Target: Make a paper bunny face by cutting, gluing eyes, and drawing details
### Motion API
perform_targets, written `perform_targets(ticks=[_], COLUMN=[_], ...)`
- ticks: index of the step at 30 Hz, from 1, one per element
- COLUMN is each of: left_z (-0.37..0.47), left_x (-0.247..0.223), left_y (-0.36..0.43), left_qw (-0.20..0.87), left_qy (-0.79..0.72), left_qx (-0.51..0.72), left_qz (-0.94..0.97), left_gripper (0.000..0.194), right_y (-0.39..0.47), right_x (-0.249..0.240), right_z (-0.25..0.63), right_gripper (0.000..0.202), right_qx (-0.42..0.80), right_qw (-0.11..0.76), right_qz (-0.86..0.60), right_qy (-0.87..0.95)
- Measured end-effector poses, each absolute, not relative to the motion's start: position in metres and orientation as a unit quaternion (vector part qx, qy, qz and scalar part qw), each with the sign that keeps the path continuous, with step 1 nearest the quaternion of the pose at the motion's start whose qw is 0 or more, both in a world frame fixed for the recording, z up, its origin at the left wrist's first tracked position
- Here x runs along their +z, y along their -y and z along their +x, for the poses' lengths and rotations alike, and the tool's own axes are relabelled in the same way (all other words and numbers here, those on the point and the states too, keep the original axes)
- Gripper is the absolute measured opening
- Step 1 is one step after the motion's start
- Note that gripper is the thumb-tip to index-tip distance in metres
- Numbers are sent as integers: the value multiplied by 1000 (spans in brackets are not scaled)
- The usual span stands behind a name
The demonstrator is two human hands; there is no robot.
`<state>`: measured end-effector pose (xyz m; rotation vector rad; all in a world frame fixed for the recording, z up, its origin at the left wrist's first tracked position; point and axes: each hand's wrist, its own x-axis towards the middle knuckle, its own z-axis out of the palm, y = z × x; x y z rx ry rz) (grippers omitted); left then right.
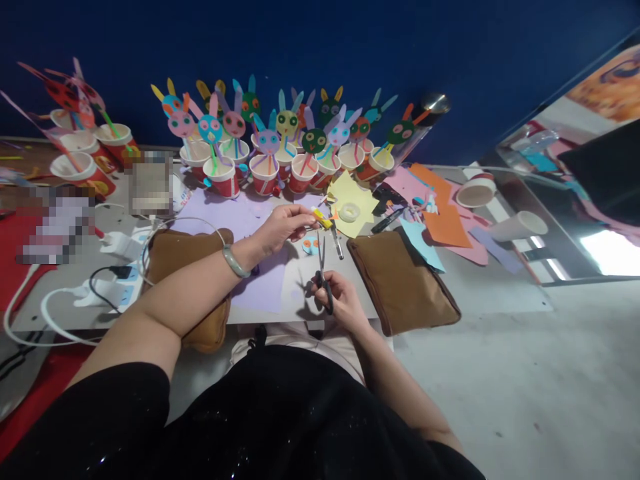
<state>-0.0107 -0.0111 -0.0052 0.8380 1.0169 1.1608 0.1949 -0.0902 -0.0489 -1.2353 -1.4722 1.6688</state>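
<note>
My left hand (287, 228), with a bangle on its wrist, is closed at the fingertips on a small yellow-and-white piece (323, 219) whose kind I cannot make out. My right hand (340, 297) grips a pair of black-handled scissors (323, 283), blades pointing away from me and almost together. Beyond the blades lies a small light-blue paper piece with orange round spots (311, 245). A pen (339, 248) lies just right of it. Farther back, a roll of clear tape (349, 212) rests on yellow paper (363, 200).
Several red-and-white paper cups (264, 175) with paper rabbit heads stand along the blue wall. Brown cloth pouches (407, 283) lie on both sides. Coloured paper sheets (447, 227) and loose cups (520, 227) are at right. A power strip with cables (131, 287) is at left.
</note>
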Motion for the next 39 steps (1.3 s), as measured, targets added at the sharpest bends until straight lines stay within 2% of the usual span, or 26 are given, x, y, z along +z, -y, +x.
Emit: perform_targets(ticks=[6, 17, 22, 34, 39], left_z=[-12, -10, -8, -9, -8], left_x=[-9, -10, -7, -7, -4], left_y=[11, 13, 14, 15, 16], left_qw=[617, 641, 652, 667, 667], left_qy=[-455, -453, -463, -461, -466], left_qx=[514, 495, 478, 454, 448], left_qz=[385, 372, 364, 370, 370], left_gripper=[5, 7, 10, 14, 14], right_y=[81, 63, 54, 47, 44], right_x=[-53, -47, -46, -37, -32], right_z=[190, 184, 191, 210, 213], right_gripper=[59, 48, 44, 54, 48], right_qx=[617, 599, 595, 615, 612], right_qw=[300, 314, 303, 285, 260], right_qz=[-467, -465, -466, -448, -454], right_qy=[558, 571, 580, 583, 593])
